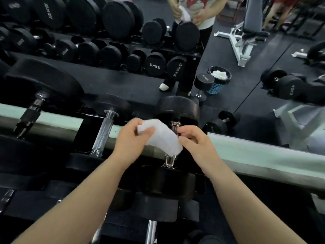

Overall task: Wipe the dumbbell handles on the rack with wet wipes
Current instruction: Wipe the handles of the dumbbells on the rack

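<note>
Left hand (131,138) and right hand (195,143) each pinch an edge of one crumpled white wet wipe (161,136), spreading it over the short chrome dumbbell handle (170,160) on the black rack (82,127). Just left of that handle lies a longer knurled steel dumbbell handle (103,132), uncovered.

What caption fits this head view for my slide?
The left hand and right hand hold a white wipe over a chrome dumbbell handle.
</note>
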